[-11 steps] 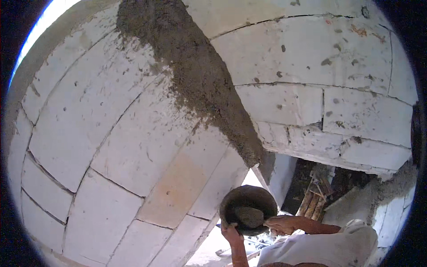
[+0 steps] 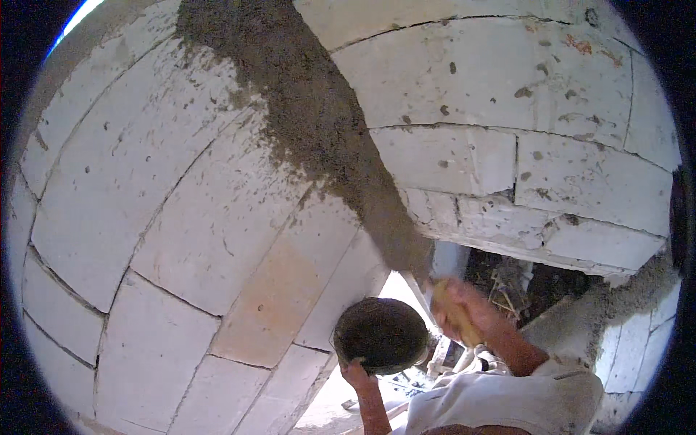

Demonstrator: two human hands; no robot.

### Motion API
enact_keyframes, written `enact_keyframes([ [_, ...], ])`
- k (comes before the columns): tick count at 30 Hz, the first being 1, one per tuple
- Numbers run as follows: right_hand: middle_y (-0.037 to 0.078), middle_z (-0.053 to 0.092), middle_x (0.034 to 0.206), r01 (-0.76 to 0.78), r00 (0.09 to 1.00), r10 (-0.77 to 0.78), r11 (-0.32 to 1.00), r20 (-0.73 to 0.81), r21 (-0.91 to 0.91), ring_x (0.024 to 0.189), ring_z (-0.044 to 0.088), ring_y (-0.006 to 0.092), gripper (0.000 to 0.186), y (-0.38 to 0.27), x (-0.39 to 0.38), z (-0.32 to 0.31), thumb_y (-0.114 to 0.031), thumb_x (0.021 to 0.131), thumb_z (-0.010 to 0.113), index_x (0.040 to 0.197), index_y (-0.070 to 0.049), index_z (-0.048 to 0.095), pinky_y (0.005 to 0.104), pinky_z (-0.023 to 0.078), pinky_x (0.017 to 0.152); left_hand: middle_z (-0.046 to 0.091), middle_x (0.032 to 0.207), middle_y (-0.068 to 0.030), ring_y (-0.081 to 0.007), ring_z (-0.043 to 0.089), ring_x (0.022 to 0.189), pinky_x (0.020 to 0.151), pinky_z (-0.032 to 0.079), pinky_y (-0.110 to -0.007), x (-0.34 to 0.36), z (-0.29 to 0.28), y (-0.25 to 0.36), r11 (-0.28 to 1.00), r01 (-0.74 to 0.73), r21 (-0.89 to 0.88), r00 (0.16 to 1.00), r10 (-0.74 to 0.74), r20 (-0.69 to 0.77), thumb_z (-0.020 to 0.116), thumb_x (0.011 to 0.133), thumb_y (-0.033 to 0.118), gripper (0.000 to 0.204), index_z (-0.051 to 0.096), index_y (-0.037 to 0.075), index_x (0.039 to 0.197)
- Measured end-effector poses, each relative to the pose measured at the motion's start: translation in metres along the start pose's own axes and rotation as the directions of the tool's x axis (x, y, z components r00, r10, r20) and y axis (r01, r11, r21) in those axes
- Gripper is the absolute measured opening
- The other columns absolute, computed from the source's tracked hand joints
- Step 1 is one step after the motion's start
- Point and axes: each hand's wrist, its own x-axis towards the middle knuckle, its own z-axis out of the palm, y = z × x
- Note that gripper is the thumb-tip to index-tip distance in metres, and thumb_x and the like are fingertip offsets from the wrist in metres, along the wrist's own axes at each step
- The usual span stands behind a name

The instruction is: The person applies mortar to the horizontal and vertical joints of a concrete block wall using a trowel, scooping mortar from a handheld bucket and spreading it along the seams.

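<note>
Low in the middle of the view, my left hand (image 2: 355,374) grips the near rim of a round dark mortar pan (image 2: 382,335), tilted so that its dark inside shows. My right hand (image 2: 467,312) is raised to the right of the pan, closed and smeared by motion, round a trowel whose blade is hard to make out. It is near the lower end of a dark, wet mortar band (image 2: 319,123), which runs down the corner between two walls of pale blocks.
The left block wall (image 2: 174,217) and right block wall (image 2: 449,72) meet at the mortar band. Below the right wall is a dark opening with rough wooden pieces (image 2: 511,286). A mortar-smeared ledge (image 2: 573,333) lies at the lower right. Bright light shows behind the pan.
My right hand has lifted the trowel out of the pan, up toward the mortar band's lower end. My left hand still holds the pan, now slightly further left in view.
</note>
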Motion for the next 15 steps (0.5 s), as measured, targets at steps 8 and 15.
enact_keyframes([
  [8, 0.008, 0.055, 0.089, 0.575, -0.368, -0.923, -0.324, 0.116, -0.751, 0.068, 0.054, 0.0137, 0.051, -0.164, 0.029, 0.103, -0.015, 0.085, 0.068, 0.118, -0.004, 0.032, 0.0286, 0.048, 0.056, 0.059, 0.11, -0.0142, -0.0322, 0.059, 0.095, 0.079, 0.054, -0.043, 0.008, -0.048, -0.018, 0.999, -0.018, 0.038, 0.999, 0.02, -0.044, 0.05, 0.051, -0.009, 0.069, 0.053, 0.001, 0.119],
  [15, 0.012, 0.055, 0.093, 0.429, -0.502, -0.855, -0.379, 0.133, -0.82, 0.085, 0.056, 0.0189, 0.03, -0.172, 0.157, 0.073, -0.01, 0.093, 0.054, 0.116, -0.004, 0.037, 0.0326, 0.051, 0.073, 0.059, 0.111, -0.0152, -0.0328, 0.059, 0.094, 0.078, 0.054, -0.043, -0.035, -0.052, -0.021, 0.996, -0.06, 0.063, 0.993, 0.066, -0.1, 0.048, 0.055, -0.007, 0.067, 0.053, 0.001, 0.121],
])
